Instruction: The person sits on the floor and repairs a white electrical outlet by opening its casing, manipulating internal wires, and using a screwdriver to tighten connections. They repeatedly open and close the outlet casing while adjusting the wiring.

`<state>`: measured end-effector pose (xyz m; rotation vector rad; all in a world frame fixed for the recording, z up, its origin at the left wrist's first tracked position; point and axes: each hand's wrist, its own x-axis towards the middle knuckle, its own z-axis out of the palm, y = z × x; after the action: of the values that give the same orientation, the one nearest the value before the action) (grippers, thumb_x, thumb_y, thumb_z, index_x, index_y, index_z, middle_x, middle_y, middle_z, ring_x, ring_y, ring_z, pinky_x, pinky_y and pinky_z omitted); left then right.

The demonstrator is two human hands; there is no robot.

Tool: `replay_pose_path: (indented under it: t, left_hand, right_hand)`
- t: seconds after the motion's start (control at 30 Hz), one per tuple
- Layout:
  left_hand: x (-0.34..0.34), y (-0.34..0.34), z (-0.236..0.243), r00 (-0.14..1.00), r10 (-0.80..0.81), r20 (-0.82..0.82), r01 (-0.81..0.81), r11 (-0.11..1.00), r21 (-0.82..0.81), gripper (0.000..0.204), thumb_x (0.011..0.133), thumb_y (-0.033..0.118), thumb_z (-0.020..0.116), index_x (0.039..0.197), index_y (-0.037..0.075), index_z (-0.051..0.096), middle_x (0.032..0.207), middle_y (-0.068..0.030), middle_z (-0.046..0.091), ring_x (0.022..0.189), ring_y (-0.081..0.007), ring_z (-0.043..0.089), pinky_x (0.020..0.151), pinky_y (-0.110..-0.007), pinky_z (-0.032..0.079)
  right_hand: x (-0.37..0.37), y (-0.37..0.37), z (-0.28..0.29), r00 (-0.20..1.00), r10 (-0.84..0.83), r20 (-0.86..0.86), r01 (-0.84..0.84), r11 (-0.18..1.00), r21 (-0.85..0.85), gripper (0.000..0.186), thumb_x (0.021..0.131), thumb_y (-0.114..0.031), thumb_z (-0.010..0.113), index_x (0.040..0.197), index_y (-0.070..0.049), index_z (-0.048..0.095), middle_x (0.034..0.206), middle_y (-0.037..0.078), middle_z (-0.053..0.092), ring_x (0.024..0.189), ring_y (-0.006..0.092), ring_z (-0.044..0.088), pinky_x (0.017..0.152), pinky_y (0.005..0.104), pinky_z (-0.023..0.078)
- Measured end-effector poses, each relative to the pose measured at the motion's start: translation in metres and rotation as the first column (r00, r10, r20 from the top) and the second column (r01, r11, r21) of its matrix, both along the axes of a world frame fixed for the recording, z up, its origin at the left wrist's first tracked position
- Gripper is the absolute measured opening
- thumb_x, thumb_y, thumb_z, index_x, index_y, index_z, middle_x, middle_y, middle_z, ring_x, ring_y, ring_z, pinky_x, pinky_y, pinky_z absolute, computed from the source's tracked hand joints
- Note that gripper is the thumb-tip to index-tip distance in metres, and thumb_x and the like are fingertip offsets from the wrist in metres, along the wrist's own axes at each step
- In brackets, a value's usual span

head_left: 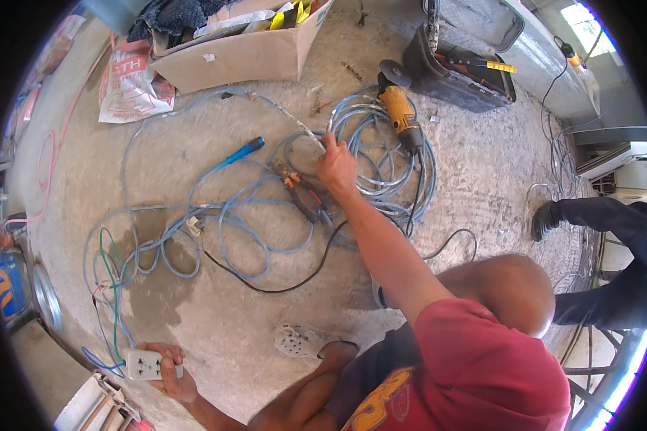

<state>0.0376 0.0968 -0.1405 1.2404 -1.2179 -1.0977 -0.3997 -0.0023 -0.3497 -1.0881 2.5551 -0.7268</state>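
My left hand (177,381) grips a white socket box (144,365) at the lower left, with green, blue and dark wires running from it. My right hand (338,164) is closed on a pale, spattered length of cable (297,123) beside a loose coil of blue cable (384,187). Just below that hand lie pliers with black and orange handles (302,197), and left of them a blue screwdriver (241,152). An orange angle grinder (399,108) rests on the coil. A plug (195,226) with a black cord lies among the loops.
A cardboard box (230,61) and white sack (133,93) stand at the back. A black toolbox (456,84) sits at back right. Another person's dark-trousered legs (600,215) are at the right. A blue container (8,284) and metal rings (47,294) are at the left.
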Motion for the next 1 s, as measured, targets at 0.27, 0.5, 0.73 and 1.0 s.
replay_pose_path:
  t: [0.27, 0.5, 0.73, 1.0]
  left_hand:
    - [-0.017, -0.053, -0.037, 0.984, -0.101, -0.147, 0.105, 0.994, 0.023, 0.054, 0.086, 0.01, 0.063, 0.132, -0.001, 0.037, 0.088, -0.0057, 0.052, 0.068, -0.0136, 0.048, 0.061, -0.032, 0.04]
    - [-0.023, -0.079, -0.063, 0.954, -0.16, -0.252, 0.162, 0.987, -0.011, 0.055, 0.086, 0.011, 0.061, 0.133, 0.0, 0.036, 0.09, -0.006, 0.051, 0.072, -0.0143, 0.047, 0.065, -0.032, 0.039]
    - [0.0, -0.061, -0.068, 0.966, -0.062, -0.249, 0.071, 0.997, 0.024, 0.054, 0.086, 0.009, 0.062, 0.134, 0.003, 0.038, 0.093, -0.0057, 0.053, 0.073, -0.0143, 0.047, 0.065, -0.032, 0.039]
    - [0.015, -0.041, -0.065, 0.98, 0.016, -0.2, -0.002, 0.997, 0.071, 0.052, 0.087, 0.009, 0.062, 0.134, 0.003, 0.04, 0.092, -0.0049, 0.055, 0.071, -0.0138, 0.048, 0.064, -0.031, 0.039]
  right_hand:
    - [-0.019, 0.063, 0.026, 0.974, -0.142, 0.179, 0.178, 0.963, -0.204, 0.034, 0.076, -0.01, 0.062, 0.109, -0.013, 0.056, 0.1, 0.019, 0.065, 0.093, 0.042, 0.062, 0.079, 0.0485, 0.047]
    - [-0.012, 0.102, 0.044, 0.966, -0.139, 0.218, 0.183, 0.964, -0.194, 0.032, 0.076, -0.008, 0.063, 0.107, -0.011, 0.058, 0.095, 0.02, 0.066, 0.091, 0.0425, 0.062, 0.079, 0.0462, 0.047]
    - [-0.01, 0.082, 0.024, 0.994, -0.034, 0.105, 0.046, 0.991, -0.123, 0.046, 0.075, -0.011, 0.066, 0.119, -0.014, 0.053, 0.103, 0.022, 0.065, 0.093, 0.042, 0.062, 0.08, 0.0485, 0.047]
    - [-0.016, 0.028, 0.026, 0.947, 0.177, -0.268, -0.264, 0.904, -0.337, 0.051, 0.078, -0.023, 0.068, 0.126, -0.012, 0.055, 0.139, 0.015, 0.046, 0.13, 0.0401, 0.038, 0.103, 0.0491, 0.035]
